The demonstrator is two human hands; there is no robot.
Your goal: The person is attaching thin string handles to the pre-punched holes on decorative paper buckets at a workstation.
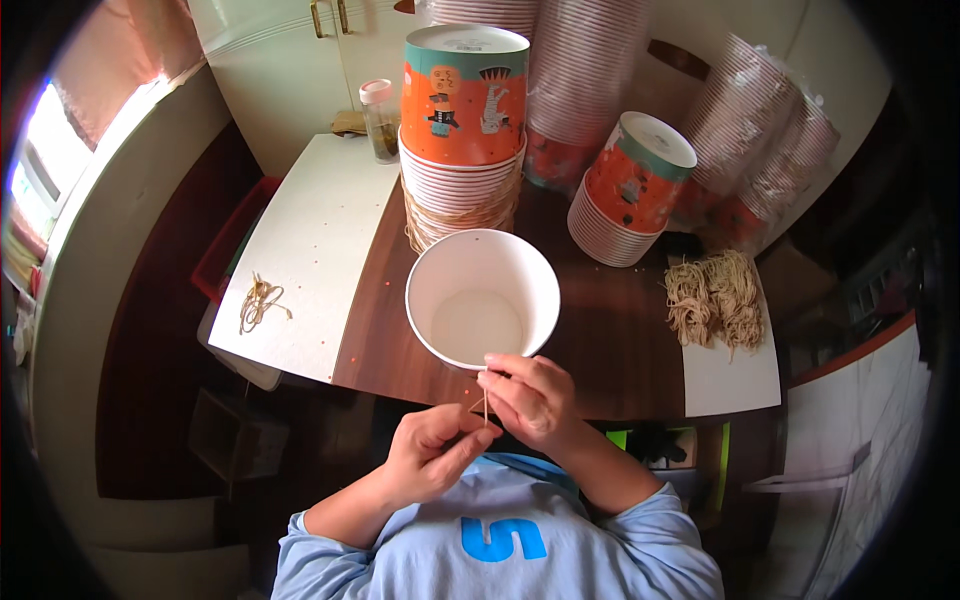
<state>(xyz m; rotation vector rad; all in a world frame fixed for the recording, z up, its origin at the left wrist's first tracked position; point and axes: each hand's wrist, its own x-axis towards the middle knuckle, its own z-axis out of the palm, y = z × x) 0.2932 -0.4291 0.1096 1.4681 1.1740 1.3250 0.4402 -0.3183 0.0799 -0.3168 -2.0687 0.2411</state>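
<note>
A white paper bucket (535, 285) stands at the table's near edge with its open mouth toward me. A small dark hole shows near its far rim. Against the near rim, my right hand (535, 400) pinches a thin pale cord (486, 408) between thumb and fingers. Lower and to the left, my left hand (440, 450) is closed on the same cord, its thumb and forefinger together. A short stretch of cord runs between the two hands. The bucket's outer near side is mostly hidden.
Behind the bucket rises a stack of orange-and-green paper buckets (465, 100) with cords around its lower part. A shorter stack (635, 185) stands right of it, near plastic-wrapped stacks (590, 70). Cord bundles (715, 300) lie right, loose cord (262, 303) left, a jar (379, 125) far left.
</note>
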